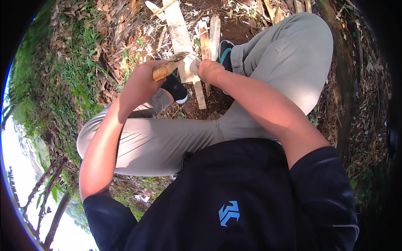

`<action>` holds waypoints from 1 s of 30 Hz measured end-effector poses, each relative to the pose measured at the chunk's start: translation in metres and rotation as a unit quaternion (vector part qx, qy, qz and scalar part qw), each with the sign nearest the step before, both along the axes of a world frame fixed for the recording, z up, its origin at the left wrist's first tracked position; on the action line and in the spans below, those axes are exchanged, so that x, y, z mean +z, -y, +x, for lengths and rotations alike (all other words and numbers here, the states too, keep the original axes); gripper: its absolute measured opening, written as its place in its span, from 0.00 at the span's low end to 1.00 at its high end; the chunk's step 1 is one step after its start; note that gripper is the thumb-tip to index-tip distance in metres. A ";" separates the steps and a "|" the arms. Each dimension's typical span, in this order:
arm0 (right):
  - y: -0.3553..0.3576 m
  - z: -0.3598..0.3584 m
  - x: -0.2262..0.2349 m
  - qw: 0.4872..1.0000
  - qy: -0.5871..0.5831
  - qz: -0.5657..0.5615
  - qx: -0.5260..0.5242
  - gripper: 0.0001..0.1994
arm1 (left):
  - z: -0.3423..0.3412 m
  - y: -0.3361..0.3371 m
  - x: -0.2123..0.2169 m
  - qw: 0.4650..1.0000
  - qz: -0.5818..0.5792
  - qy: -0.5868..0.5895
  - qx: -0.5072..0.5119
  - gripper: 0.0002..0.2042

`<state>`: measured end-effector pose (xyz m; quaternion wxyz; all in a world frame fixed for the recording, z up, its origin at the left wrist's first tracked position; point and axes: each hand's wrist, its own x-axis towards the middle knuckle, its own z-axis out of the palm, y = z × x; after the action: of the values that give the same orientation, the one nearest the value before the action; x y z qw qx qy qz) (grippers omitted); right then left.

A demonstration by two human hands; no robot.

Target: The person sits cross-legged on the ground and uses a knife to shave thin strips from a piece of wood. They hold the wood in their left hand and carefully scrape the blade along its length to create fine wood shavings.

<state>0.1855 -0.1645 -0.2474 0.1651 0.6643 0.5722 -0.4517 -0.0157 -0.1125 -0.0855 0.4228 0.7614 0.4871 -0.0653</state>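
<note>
My left hand [140,79] is closed around a brown wooden handle [167,68] that sticks out toward the right, its far end dark; the tool's head is hard to make out. My right hand [209,70] grips the near end of a pale split wooden slat [180,35] that runs away from me over the ground. The two hands are close together, just above my feet. I am squatting, with knees in grey trousers on either side.
More pale wood strips [214,31] and chips lie on the bare brown soil ahead. Sandalled feet [225,52] stand beside the slat. Dry leaves and green weeds [79,62] cover the slope at left; leaf litter lies at right.
</note>
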 end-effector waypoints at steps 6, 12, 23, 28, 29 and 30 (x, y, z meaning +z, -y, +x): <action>0.012 -0.016 -0.013 0.983 0.061 0.051 0.165 0.24 | 0.010 -0.006 0.005 0.998 0.012 -0.048 -0.048 0.22; -0.005 -0.025 -0.053 0.987 0.080 -0.045 0.134 0.29 | 0.010 -0.014 -0.002 0.998 0.046 -0.010 -0.040 0.22; -0.038 -0.017 -0.029 0.934 -0.020 -0.108 0.340 0.18 | 0.013 -0.013 0.004 0.998 0.017 -0.056 -0.031 0.22; -0.067 0.020 -0.059 0.822 -0.222 -0.469 -0.234 0.14 | -0.002 -0.024 0.001 0.999 0.025 -0.011 -0.047 0.22; -0.061 0.019 -0.057 0.872 -0.197 -0.412 -0.175 0.11 | -0.007 -0.027 -0.001 0.999 0.018 0.002 -0.043 0.22; -0.056 0.016 -0.055 0.914 -0.170 -0.350 -0.114 0.09 | -0.009 -0.029 0.000 0.999 0.012 0.014 -0.039 0.22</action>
<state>0.2017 -0.1082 -0.3028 0.2348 0.5377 0.3170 -0.7451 -0.0244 -0.0831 -0.0859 0.4174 0.7856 0.4520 -0.0650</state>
